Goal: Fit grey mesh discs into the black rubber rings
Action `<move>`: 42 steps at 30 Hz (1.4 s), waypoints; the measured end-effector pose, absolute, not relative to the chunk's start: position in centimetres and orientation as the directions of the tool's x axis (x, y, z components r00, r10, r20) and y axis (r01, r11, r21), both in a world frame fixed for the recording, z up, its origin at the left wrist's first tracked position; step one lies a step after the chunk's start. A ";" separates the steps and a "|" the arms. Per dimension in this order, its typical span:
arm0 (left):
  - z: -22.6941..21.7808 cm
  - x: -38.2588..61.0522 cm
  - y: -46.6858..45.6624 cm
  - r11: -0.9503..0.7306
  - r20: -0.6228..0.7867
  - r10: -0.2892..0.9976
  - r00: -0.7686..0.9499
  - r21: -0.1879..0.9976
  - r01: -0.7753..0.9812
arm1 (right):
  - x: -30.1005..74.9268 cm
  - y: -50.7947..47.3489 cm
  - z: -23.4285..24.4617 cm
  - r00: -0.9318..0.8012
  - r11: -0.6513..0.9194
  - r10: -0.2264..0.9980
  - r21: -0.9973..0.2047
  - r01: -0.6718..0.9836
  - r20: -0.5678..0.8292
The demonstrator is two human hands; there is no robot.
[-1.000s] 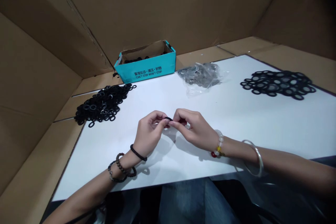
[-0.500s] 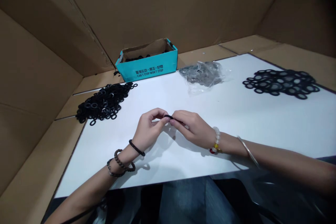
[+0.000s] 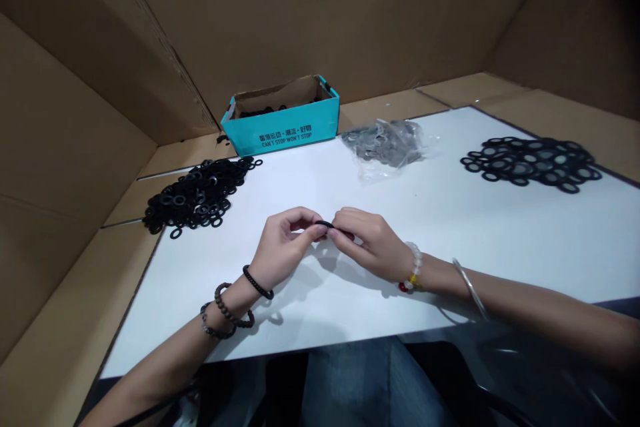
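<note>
Between the fingertips of the left hand [image 3: 283, 243] and the right hand [image 3: 373, 243], over the worktop [image 3: 430, 233], is a thin black piece [image 3: 325, 223], curved and seen nearly edge-on. Both hands pinch it, thumbs on the near side, one hand at each end; whether their fingers touch each other cannot be told. Dark beaded bracelets [image 3: 231, 307] circle the left wrist. On the right wrist is a string of clear beads [image 3: 417, 259] with yellow and red ones, and farther up that arm a silver bangle [image 3: 471, 289].

Beyond the hands, near the worktop's far edge, lies a clear bag [image 3: 376, 175] with grey pieces [image 3: 387, 140] inside. Small black rings [image 3: 197, 197] are heaped at the left edge, a few lying loose beside the heap; larger dark rings [image 3: 533, 163] overlap in a flat spread on the right. Behind the left heap stands an open turquoise box [image 3: 283, 130] with dark things inside, too shaded to make out. Cardboard walls [image 3: 375, 20] rise behind and at both sides.
</note>
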State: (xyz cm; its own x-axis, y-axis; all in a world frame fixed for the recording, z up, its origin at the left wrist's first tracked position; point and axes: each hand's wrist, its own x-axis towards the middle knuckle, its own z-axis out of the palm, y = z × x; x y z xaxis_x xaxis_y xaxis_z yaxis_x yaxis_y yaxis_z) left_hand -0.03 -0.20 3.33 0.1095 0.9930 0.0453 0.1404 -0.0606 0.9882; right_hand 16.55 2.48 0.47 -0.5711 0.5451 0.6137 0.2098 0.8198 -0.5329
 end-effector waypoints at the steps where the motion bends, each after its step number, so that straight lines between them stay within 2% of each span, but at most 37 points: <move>1: 3.3 -0.1 -0.2 -0.033 0.018 0.993 0.119 0.991 0.126 | 16.6 2.5 0.4 -0.588 0.812 0.549 -0.545 0.208 0.594; 4: 3.1 -0.3 -0.1 0.083 -0.093 0.985 0.142 0.994 0.077 | 16.9 2.8 0.3 -0.611 0.780 0.578 -0.588 0.216 0.542; 6: 3.0 -0.3 -0.1 0.153 -0.157 0.976 0.151 0.988 0.035 | 17.1 3.1 0.4 -0.584 0.785 0.582 -0.578 0.222 0.566; 12: 2.9 -0.1 0.0 0.192 -0.186 0.969 0.164 0.981 -0.023 | 17.3 3.6 0.8 -0.587 0.912 0.411 -0.313 0.266 0.698; 19: 2.5 0.0 0.0 0.205 -0.199 0.963 0.184 0.979 -0.014 | 17.0 4.1 0.7 -0.517 0.924 0.364 -0.232 0.304 0.774; 22: 2.4 0.0 0.0 0.224 -0.208 0.958 0.199 0.973 -0.063 | 16.9 4.2 0.7 -0.495 0.925 0.364 -0.245 0.290 0.789; 27: 3.2 0.1 -0.2 0.365 -0.336 0.921 0.196 0.921 -0.136 | 16.9 4.2 0.8 -0.443 0.899 0.438 -0.381 0.216 0.782; 30: 3.4 0.1 -0.2 0.375 -0.351 0.920 0.174 0.918 -0.130 | 17.0 4.2 0.8 -0.453 0.888 0.458 -0.414 0.199 0.765; 34: 2.9 0.0 0.0 0.327 -0.308 0.940 0.146 0.935 -0.134 | 17.2 4.1 0.9 -0.525 0.909 0.417 -0.353 0.223 0.742; 42: 2.3 0.2 0.0 0.314 -0.300 0.949 0.100 0.934 -0.169 | 16.9 4.0 0.7 -0.485 0.931 0.352 -0.248 0.267 0.800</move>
State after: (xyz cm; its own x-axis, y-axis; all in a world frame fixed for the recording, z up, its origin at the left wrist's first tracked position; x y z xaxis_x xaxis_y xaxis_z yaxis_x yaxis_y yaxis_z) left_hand 0.16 0.01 2.28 0.1005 0.9485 -0.3003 -0.1694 0.3137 0.9343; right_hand 16.94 4.01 0.70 -0.4850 0.3523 0.8004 0.2673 0.9312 -0.2478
